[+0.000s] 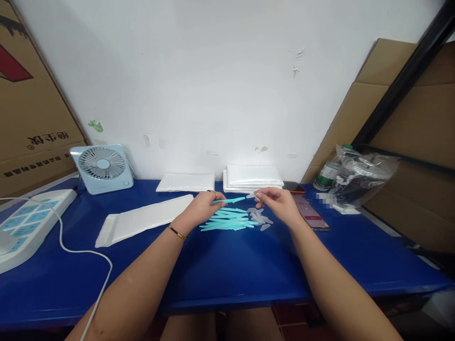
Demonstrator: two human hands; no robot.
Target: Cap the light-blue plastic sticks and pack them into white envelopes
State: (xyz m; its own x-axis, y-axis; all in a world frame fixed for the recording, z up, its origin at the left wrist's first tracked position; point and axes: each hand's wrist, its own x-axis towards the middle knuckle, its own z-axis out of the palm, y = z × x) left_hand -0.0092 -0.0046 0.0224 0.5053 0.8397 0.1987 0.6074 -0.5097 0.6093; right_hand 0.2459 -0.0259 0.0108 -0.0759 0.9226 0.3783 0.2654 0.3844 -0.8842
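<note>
My left hand point(206, 207) is closed on one end of a thin turquoise stick point(232, 201), whose tapered tip points right. Just beyond that tip, my right hand point(275, 201) pinches a small translucent cap point(250, 195). Tip and cap look close together but apart. Below the hands, several turquoise sticks point(229, 221) lie in a loose pile on the blue table point(227, 274). More translucent caps point(261, 219) are scattered at the pile's right end. A long white padded envelope point(142, 220) lies left of my left hand.
White envelopes point(254, 175) are stacked by the wall, with another group point(185, 182) beside them. A phone point(313, 215) lies right of my right hand. Further out are a can point(326, 175), a plastic bag point(369, 175), a blue fan point(103, 166) and a power strip point(33, 227) with a white cable.
</note>
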